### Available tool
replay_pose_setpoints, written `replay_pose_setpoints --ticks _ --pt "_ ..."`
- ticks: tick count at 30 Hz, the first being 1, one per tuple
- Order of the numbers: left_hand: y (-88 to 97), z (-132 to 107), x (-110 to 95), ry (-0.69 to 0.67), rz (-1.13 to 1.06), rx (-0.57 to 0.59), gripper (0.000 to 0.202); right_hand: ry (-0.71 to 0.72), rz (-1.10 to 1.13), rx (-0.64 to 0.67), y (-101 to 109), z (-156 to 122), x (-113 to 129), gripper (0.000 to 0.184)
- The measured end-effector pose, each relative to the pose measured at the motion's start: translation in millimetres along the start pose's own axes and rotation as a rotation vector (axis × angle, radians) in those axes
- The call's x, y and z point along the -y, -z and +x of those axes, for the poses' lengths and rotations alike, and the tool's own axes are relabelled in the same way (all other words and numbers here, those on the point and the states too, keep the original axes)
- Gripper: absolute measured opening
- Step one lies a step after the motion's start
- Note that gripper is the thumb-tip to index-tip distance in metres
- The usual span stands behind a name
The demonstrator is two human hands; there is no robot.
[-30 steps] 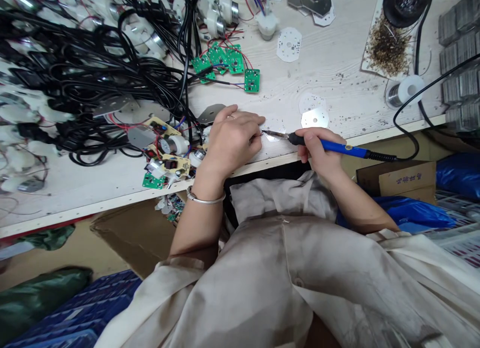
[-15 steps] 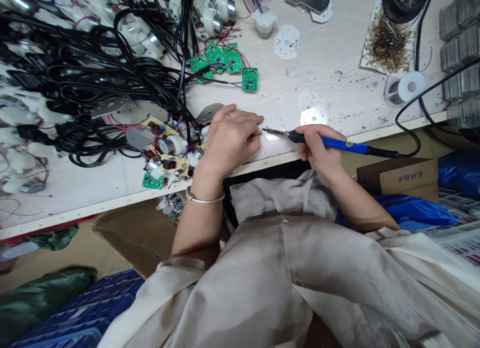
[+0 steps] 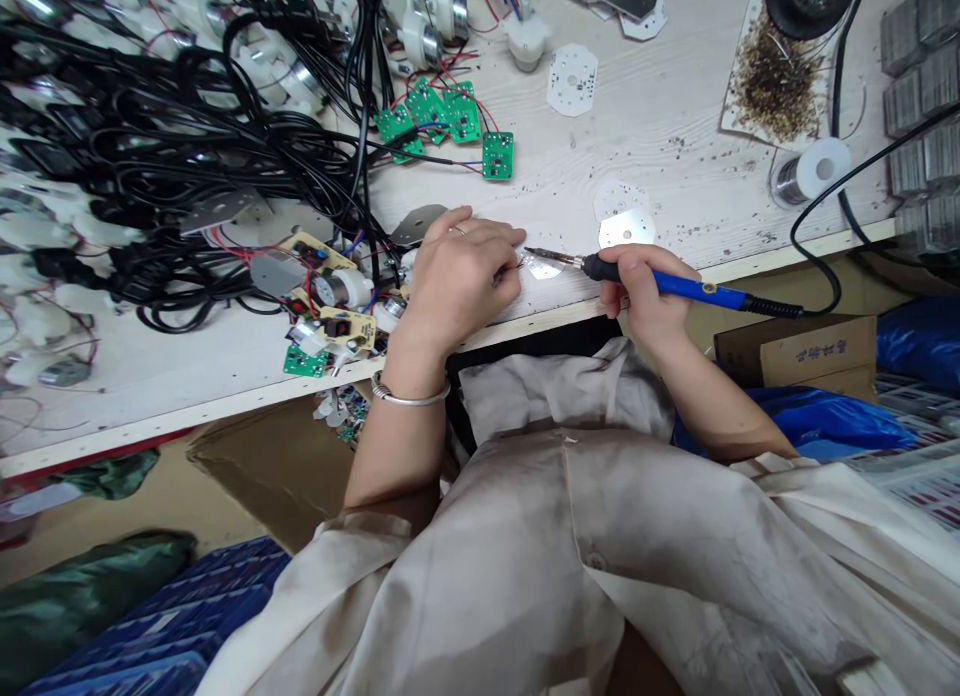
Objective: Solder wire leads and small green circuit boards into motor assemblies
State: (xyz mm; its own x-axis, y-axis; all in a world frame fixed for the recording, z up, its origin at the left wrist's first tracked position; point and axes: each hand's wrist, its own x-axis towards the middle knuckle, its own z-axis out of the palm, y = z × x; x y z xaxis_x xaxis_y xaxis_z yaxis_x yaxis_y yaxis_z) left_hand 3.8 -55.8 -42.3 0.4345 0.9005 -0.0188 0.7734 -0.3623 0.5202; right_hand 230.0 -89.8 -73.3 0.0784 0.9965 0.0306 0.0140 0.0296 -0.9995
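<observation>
Soldering iron [image 3: 675, 288] in the right hand [image 3: 641, 291], its tip just over a small metal plate [image 3: 544, 266].

The right hand wraps closed round the blue handle; the iron is a light, stiff tool, best held there, well back from the hot tip. The plate looks thin and light, likely to slide unless pinned, and lies at 3 o'clock from the left hand [image 3: 457, 286] and 9 o'clock from the right. The left hand's fingers curl in beside it; a thin red wire [image 3: 519, 265] shows at their tips, but the view cannot settle whether they pinch it.
</observation>
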Motion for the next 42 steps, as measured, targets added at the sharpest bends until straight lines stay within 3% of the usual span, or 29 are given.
replay_pose_setpoints --ticks 6,9,13,16,19,22,27,32,42 --pt "-0.5 0.8 -0.1 0.026 -0.001 0.015 0.017 -0.022 -0.014 0.007 -0.5 -2.0 -4.6 0.037" --pt "-0.4 -0.2 2.4 0.005 0.007 -0.003 0.017 0.009 0.048 -0.052 -2.5 -4.9 -1.8 0.033" --pt "-0.2 -1.6 9.2 -0.076 0.036 -0.038 0.018 0.129 0.044 -0.319 12.0 3.1 8.0 0.038" --pt "-1.7 0.7 15.6 -0.131 0.055 -0.069 0.020 0.198 -0.130 -0.565 41.0 24.1 11.6 0.047" --pt "-1.1 3.1 18.0 -0.159 0.031 -0.094 0.023 0.221 -0.299 -0.676 71.6 49.7 6.3 0.056" --pt "1.6 3.7 16.4 -0.170 0.002 -0.050 0.027 0.218 -0.387 -0.654 89.4 71.1 -7.5 0.059" --pt "-1.6 4.6 11.2 -0.074 0.020 -0.065 0.031 0.200 -0.443 -0.561 97.8 91.3 -29.5 0.058" --pt "-11.2 5.8 8.4 -0.028 0.084 -0.157 0.029 0.213 -0.504 -0.601 99.1 96.2 -39.1 0.057" --pt "-15.5 5.6 11.2 -0.036 0.092 -0.170 0.025 0.218 -0.585 -0.566 104.4 102.9 -46.8 0.059"
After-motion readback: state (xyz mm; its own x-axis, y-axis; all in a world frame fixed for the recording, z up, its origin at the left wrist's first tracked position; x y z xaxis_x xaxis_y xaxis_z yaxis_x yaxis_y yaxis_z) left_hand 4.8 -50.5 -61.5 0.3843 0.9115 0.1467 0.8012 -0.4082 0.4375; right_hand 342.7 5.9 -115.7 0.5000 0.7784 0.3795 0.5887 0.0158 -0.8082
